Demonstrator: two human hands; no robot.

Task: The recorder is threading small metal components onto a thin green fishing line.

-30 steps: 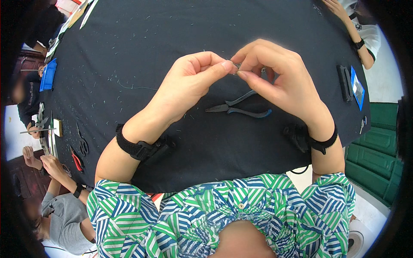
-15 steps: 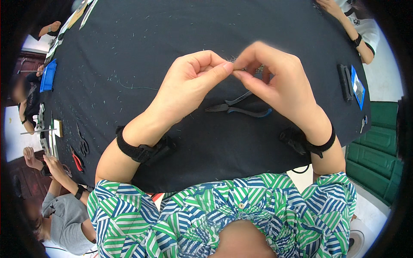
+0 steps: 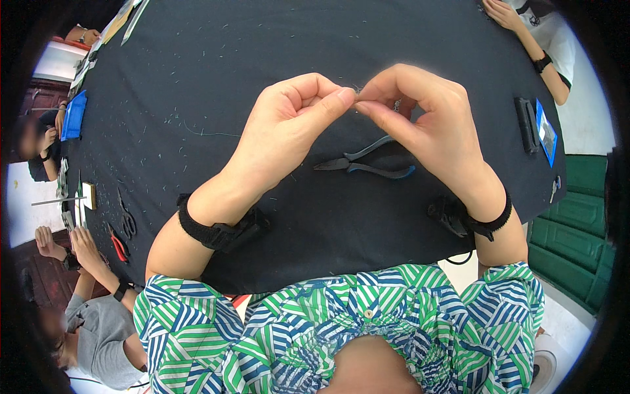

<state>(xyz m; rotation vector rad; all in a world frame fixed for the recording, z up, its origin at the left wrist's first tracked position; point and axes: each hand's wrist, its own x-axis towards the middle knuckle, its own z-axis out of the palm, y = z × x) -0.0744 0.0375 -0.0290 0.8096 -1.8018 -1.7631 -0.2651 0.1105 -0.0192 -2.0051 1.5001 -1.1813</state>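
Note:
My left hand (image 3: 289,121) is closed in a pinch, thumb against forefinger, over the dark cloth. Opposite it, my right hand (image 3: 420,118) pinches too, and the two sets of fingertips almost meet. Fine wiry strands (image 3: 357,88) stick up between them, and a bit of the same speckled wiry stuff shows inside the curl of my right fingers. Its full shape is hidden by my hands. Below the hands lie pliers (image 3: 348,164) with dark blue handles, jaws pointing left; neither hand touches them.
Scissors (image 3: 126,217) and red-handled pliers (image 3: 118,245) lie at the left on the black cloth (image 3: 315,230). A blue tray (image 3: 74,116) sits at the left edge, a black case (image 3: 526,125) at the right. Short thread-like scraps are scattered about. Co-workers sit at the left and far right.
My right hand has shifted slightly right, its fingertips drawing a little away from the left ones. My left hand has barely moved, and the pliers lie where they were.

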